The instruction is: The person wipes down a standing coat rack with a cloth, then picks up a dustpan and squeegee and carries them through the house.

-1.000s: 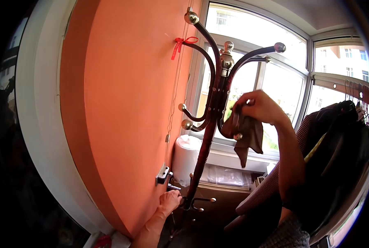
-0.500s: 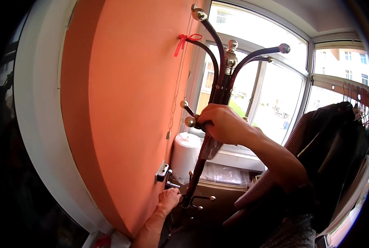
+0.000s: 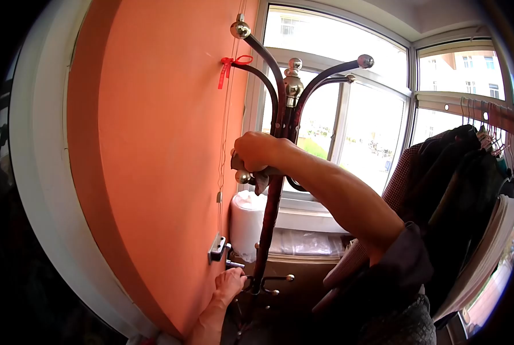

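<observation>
A dark coat stand (image 3: 271,215) with curved arms and silver ball tips rises in the middle of the head view, slightly tilted. My right hand (image 3: 259,150) is closed around a greyish cloth (image 3: 261,183) at one of its mid-height hooks, just above a silver ball (image 3: 242,176). Part of the cloth hangs below my fingers; the hook inside is hidden. Lower down, my left hand (image 3: 230,283) has its fingers curled at a low hook of the stand, close to the orange wall. A red ribbon (image 3: 228,64) is tied to an upper arm.
The orange wall (image 3: 159,161) stands close on the left, with a cord and a small bracket (image 3: 216,248). A wrapped white roll (image 3: 247,221) is behind the stand. Windows (image 3: 372,126) fill the back. Dark clothes (image 3: 441,178) hang on the right.
My right hand has moved left along the hook with the cloth, towards its ball tip. The view has shifted, so the stand appears further left. My left hand stays at the low hook.
</observation>
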A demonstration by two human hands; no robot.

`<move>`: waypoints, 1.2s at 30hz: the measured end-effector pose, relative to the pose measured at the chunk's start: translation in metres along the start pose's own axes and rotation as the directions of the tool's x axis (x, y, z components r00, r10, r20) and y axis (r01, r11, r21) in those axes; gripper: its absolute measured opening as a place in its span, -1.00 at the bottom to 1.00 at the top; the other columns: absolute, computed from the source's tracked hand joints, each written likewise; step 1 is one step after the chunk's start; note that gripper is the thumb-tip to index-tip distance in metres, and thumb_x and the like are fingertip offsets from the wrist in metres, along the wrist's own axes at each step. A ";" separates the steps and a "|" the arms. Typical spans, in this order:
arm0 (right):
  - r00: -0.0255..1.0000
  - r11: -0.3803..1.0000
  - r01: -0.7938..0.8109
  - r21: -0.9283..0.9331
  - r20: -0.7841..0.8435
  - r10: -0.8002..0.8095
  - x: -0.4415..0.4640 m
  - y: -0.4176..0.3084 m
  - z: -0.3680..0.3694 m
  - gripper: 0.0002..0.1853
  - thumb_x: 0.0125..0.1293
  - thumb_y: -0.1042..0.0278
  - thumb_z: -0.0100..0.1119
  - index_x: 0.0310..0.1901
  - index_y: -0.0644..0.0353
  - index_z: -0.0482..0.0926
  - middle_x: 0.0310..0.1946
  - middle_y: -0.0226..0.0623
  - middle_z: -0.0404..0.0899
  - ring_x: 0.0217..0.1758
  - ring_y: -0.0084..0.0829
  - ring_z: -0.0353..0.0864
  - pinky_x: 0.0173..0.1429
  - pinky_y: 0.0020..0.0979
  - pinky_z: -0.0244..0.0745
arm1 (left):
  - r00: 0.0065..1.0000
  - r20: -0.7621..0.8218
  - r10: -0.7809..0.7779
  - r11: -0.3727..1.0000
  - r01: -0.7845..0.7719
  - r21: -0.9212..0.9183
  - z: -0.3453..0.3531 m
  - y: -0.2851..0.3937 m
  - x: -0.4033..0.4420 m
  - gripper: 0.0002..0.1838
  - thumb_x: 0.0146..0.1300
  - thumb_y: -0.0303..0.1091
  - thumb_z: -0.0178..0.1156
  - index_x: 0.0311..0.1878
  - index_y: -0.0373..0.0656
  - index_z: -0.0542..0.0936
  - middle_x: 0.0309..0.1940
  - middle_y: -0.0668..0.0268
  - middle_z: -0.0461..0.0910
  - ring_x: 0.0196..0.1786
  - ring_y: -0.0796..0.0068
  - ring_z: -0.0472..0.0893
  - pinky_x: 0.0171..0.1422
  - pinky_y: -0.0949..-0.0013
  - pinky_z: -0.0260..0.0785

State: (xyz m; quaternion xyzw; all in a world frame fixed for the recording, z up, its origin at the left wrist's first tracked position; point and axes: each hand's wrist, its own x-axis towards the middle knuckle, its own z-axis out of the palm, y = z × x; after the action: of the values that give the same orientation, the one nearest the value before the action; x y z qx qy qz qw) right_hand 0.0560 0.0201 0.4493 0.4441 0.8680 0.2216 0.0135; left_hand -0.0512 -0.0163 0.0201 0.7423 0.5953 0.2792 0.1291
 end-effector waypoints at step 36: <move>0.049 0.977 0.163 0.135 -0.990 0.129 -0.089 0.046 -0.039 -0.72 0.35 0.60 0.27 0.07 0.24 0.72 0.05 -0.03 0.68 0.06 -0.01 0.74 0.15 -0.19 0.66 | 1.000 0.004 -0.006 0.999 0.005 0.039 0.005 0.000 0.001 -0.72 0.39 -0.05 0.32 -0.03 -0.01 0.77 -0.04 0.20 0.79 0.06 0.07 0.76 0.15 0.02 0.59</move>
State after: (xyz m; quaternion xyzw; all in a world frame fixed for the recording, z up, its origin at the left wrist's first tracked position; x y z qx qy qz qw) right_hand 0.1362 -0.0400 0.4869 0.1564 0.6598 0.3729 -0.6333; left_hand -0.0480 -0.0146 0.0164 0.7436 0.6025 0.2655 0.1165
